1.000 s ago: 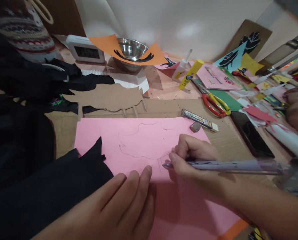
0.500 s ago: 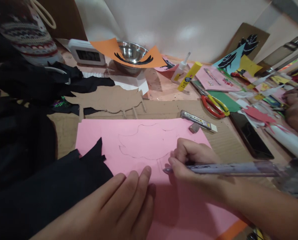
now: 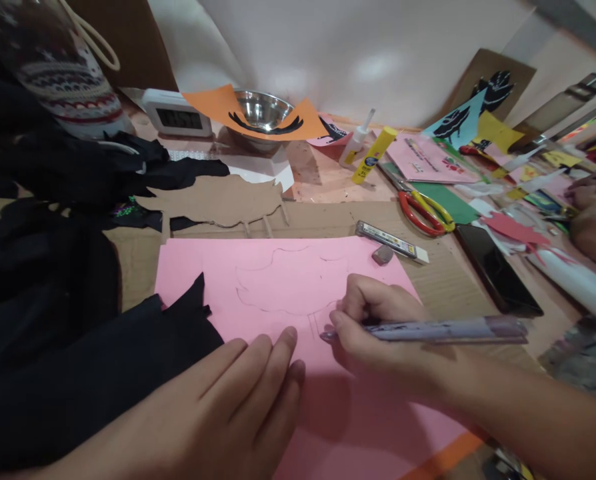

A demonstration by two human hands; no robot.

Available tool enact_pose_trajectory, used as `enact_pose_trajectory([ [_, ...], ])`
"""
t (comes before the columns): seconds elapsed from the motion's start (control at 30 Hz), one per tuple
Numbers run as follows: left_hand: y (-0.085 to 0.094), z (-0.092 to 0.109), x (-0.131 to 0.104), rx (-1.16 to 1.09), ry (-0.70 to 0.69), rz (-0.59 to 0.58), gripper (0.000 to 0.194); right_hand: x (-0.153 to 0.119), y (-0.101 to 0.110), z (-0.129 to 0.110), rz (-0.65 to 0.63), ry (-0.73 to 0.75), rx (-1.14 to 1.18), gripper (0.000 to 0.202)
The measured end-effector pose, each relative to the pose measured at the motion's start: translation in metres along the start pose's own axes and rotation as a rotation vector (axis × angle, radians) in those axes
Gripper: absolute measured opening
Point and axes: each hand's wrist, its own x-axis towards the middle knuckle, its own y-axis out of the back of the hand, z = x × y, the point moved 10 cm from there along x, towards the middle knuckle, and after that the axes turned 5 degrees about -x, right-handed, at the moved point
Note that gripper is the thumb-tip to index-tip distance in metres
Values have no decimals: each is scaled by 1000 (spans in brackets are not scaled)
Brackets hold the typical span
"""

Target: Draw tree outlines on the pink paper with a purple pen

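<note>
Pink paper (image 3: 288,267) bears a thin pencil outline with a wavy top, a pointed left end and short lines below its lower edge. My left hand (image 3: 243,393) lies flat on the paper, fingers stretched out and holding nothing. In my right hand (image 3: 373,320) is a long greyish pen (image 3: 438,330), gripped near its tip, which touches the paper beside the short lines. Black cut paper (image 3: 143,360) covers the sheet's left edge, partly under my left hand.
Behind the sheet are a cardboard cutout (image 3: 223,200), an eraser piece (image 3: 383,255), a lead case (image 3: 393,241) and red-yellow scissors (image 3: 425,212). A phone (image 3: 498,270) lies right. A steel bowl (image 3: 263,110) and glue stick (image 3: 375,155) stand farther back. Another person's hand (image 3: 595,213) is at far right.
The camera view has shifted slightly. The pen remains in my right hand with its tip by the short lines, and my left hand still lies flat on the paper.
</note>
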Motion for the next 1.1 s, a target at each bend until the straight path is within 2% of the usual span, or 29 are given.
enact_pose_trajectory([
  [0.03, 12, 6, 4, 62, -59, 80, 43, -1, 0, 0, 13, 7, 0, 36],
  [0.07, 12, -1, 10, 82, 6, 49, 39, -1, 1, -1, 21, 16, -4, 35],
  [0.2, 20, -2, 20, 87, 11, 48, 40, -3, -1, -2, 2, 22, -20, 33],
  [0.47, 21, -1, 17, 39, 49, 85, 45, -5, -4, 1, -38, -15, 2, 35],
  [0.6, 23, -2, 19, 12, 44, 75, 47, -7, -3, -3, -3, 11, 47, 34],
  [0.9, 22, -3, 22, -35, 42, 78, 55, -4, -5, -7, -12, 29, -6, 33],
  [1.1, 26, -4, 21, -5, 26, 95, 54, -6, -7, -7, -61, 5, -25, 35],
])
